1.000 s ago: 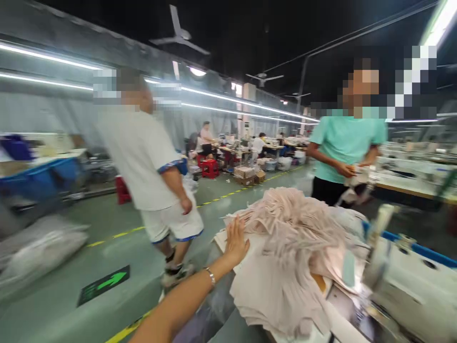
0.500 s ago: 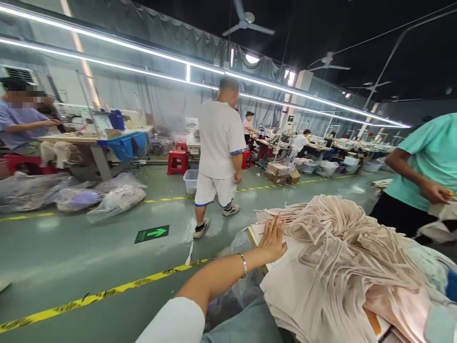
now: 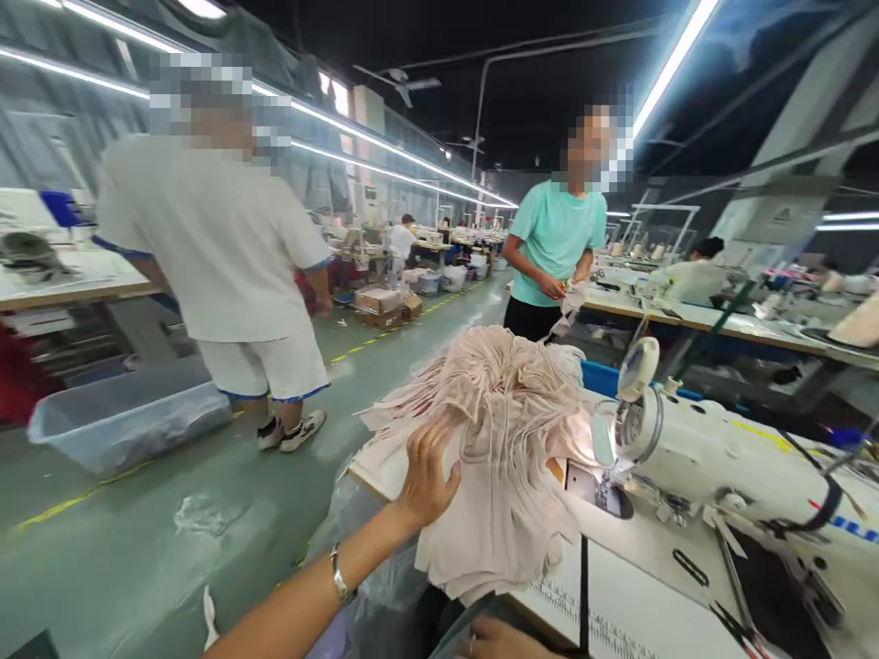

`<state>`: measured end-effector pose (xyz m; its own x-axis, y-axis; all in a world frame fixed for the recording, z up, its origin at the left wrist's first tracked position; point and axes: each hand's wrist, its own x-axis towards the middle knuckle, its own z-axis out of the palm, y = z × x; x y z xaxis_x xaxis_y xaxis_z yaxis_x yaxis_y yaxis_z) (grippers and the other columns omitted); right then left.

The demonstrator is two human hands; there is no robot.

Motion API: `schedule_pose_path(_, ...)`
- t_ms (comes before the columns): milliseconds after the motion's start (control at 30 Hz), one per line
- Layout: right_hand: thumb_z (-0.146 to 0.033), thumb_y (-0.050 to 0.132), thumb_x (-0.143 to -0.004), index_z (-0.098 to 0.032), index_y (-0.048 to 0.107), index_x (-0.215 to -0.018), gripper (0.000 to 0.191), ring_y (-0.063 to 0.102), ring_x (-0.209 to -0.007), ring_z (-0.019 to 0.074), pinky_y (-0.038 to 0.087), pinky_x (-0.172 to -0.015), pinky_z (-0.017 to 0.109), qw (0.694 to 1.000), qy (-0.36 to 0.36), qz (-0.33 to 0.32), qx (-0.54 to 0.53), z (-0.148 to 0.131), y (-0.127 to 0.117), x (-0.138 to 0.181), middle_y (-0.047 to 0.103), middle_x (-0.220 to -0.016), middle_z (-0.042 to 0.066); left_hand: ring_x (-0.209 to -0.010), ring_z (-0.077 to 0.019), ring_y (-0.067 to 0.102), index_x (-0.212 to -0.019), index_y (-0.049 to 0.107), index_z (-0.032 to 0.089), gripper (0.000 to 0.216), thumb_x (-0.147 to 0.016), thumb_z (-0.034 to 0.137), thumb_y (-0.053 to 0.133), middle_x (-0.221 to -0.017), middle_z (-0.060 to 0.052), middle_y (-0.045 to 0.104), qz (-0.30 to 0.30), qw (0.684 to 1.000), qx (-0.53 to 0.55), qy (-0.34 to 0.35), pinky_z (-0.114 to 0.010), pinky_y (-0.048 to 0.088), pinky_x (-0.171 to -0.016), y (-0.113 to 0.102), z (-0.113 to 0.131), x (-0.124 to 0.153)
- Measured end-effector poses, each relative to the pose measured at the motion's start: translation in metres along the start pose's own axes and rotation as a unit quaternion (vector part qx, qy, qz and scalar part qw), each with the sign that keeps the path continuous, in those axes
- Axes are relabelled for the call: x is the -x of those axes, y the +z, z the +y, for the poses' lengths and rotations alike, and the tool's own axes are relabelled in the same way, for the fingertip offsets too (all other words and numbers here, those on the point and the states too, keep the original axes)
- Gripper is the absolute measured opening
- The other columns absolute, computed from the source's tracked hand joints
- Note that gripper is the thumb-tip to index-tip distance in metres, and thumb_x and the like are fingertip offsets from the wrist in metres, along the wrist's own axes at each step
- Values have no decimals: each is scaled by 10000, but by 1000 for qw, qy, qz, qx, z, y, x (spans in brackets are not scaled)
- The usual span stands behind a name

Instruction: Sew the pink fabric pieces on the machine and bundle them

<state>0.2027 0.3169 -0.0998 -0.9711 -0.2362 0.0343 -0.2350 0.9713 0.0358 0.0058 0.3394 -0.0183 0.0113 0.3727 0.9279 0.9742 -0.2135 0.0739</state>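
L hand (image 3: 427,474) lay flat on the near edge of the fabric pile (image 3: 504,430), fingers spread wide, palm pressing the pale pink cloth; gripped nothing. Metal bracelet (image 3: 337,575) on that wrist, forearm bare. Pile sat on the worktop (image 3: 618,604), heaped high, loose strips on top, flat cut pieces underneath hanging over the front edge. R hand (image 3: 494,639) only partly in view at the bottom edge, low by the worktop front, a ring on one finger; couldn't tell if open or closed, nor what it touched.

Just right of the pile: white sewing machine (image 3: 728,458), its lamp lit over the needle area, touching distance from the cloth. Scissors (image 3: 738,599) lay on the worktop near the machine base. Clear plastic bag (image 3: 371,567) hung below the worktop's left corner, under the forearm.

Others: a person in white tee and shorts (image 3: 226,265) stood in the aisle w/ back to the worktop, beside a clear plastic bin (image 3: 124,416) on the floor. A person in a teal tee (image 3: 556,247) stood beyond the pile, both hands on a small bit of cloth. More workers seated at rows further back, blurred.
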Motion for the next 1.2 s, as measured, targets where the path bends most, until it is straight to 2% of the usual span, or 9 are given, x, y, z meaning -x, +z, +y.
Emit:
schedule_pose_path(133,-197,457,-947,-286,628,-812,235,608,-664,167,500,-686,334,988,125,85,-4,-26,-65,39,659,-712,3,-1148,-222,567,-1217,511,187,288,-935,181,454,-1140,-86,646,-58,976,147,151,-403,475,-955,5,51,-28)
schedule_pose_path(200,-137,395,-968,-256,629,-789,318,583,-663,161,475,-695,330,976,184,114,6,-32,-93,67,637,-689,5,-1106,-201,588,-1116,583,177,214,-972,181,424,-1108,-73,667,-171,938,189,236,-394,454,-977,17,74,-33)
schedule_pose_path(267,-153,355,-995,-232,648,-828,346,554,-636,177,443,-670,358,956,266,121,-18,-34,-104,99,620,-659,15,-1077,-193,593,-1035,622,154,224,-1005,191,404,-1079,-80,680,-297,881,214,301,-383,428,-1004,33,92,-31)
schedule_pose_path(367,-236,411,-1006,-184,670,-948,270,578,-710,183,431,-672,351,906,395,149,-14,-39,-100,142,658,-751,60,-1065,-209,589,-999,633,125,209,-1003,158,427,-1069,-92,679,-383,814,225,373,-375,406,-1017,49,108,-22)
schedule_pose_path(533,-187,406,-973,-184,651,-1038,253,591,-879,232,499,-766,389,840,501,207,-1,-16,-91,163,669,-909,109,-967,-234,583,-931,615,121,195,-993,132,431,-964,-101,652,-420,820,166,352,-356,432,-901,50,114,-25)
schedule_pose_path(700,-249,435,-981,-175,536,-1306,348,523,-1212,279,509,-931,446,880,443,172,-15,36,-83,128,547,-1362,155,-960,-251,595,-998,597,94,146,-992,187,484,-980,-122,642,-474,836,102,258,-353,443,-831,36,101,-26)
schedule_pose_path(933,-228,397,-1005,-178,644,-1156,294,609,-994,269,499,-789,402,867,483,116,35,56,-72,154,687,-1081,130,-642,-191,590,-801,599,163,200,-969,266,564,-680,-11,611,-654,693,152,261,-287,400,-602,0,65,-41)
schedule_pose_path(1000,-208,396,-1003,-186,645,-1156,293,603,-1022,261,492,-805,395,869,478,122,38,57,-71,160,686,-1094,123,-670,-183,591,-825,598,168,164,-964,251,570,-720,-9,612,-634,706,174,262,-281,410,-615,12,72,-50)
schedule_pose_path(1200,-231,429,-992,-205,642,-1004,216,609,-971,249,500,-789,384,853,493,171,22,52,-74,156,690,-1050,99,-1124,-255,542,-1152,583,74,313,-965,26,337,-1159,-153,605,-453,846,94,264,-388,422,-967,84,117,-58)
